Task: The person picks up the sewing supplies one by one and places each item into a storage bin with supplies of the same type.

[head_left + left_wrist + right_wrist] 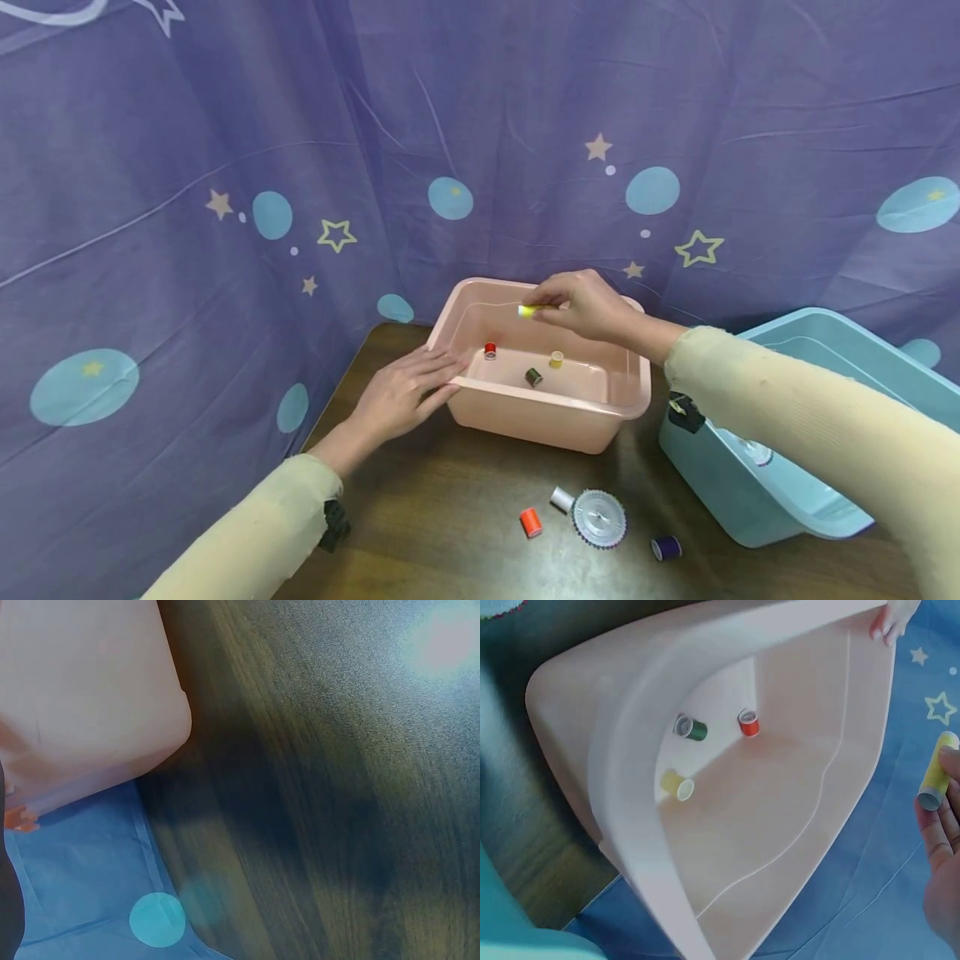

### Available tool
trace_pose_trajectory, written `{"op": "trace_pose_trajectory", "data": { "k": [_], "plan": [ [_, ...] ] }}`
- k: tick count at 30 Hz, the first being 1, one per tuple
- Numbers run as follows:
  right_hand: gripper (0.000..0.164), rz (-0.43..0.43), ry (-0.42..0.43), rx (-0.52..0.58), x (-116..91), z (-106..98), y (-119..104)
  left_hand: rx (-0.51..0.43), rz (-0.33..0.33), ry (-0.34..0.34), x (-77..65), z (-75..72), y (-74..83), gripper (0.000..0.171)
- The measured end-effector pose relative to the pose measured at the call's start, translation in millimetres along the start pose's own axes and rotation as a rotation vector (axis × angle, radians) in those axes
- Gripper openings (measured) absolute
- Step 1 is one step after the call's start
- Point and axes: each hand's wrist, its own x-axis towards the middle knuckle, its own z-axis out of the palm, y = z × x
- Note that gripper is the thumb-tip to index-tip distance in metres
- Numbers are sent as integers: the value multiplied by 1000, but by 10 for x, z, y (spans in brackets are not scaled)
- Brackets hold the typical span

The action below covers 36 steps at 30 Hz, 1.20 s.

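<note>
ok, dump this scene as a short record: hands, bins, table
left hand: left hand rests on the rim of the pink bin
right hand: right hand pinches a bright yellow spool over that bin
in pink bin: red spool, green spool, pale yellow spool
on table: orange spool, white spool, pin wheel, purple spool
blue bin: blue bin at right, partly hidden by the sleeve

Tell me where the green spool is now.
In the head view, the green spool lies inside the pink bin, near its front wall, right of the red spool and left of the pale yellow spool.
</note>
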Motion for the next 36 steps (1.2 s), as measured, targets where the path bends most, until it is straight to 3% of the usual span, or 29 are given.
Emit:
{"op": "trace_pose_trajectory", "data": {
  "k": [14, 26, 36],
  "plan": [
    [12, 76, -75, -80, 170, 42, 315, 5, 12, 34, -23, 44, -9, 46],
    [12, 117, -119, -15, 279, 141, 497, 12, -10, 12, -15, 37, 23, 45],
    [13, 114, -176, -45, 373, 233, 577, 13, -13, 18, -14, 45, 21, 44]
  ]
}}
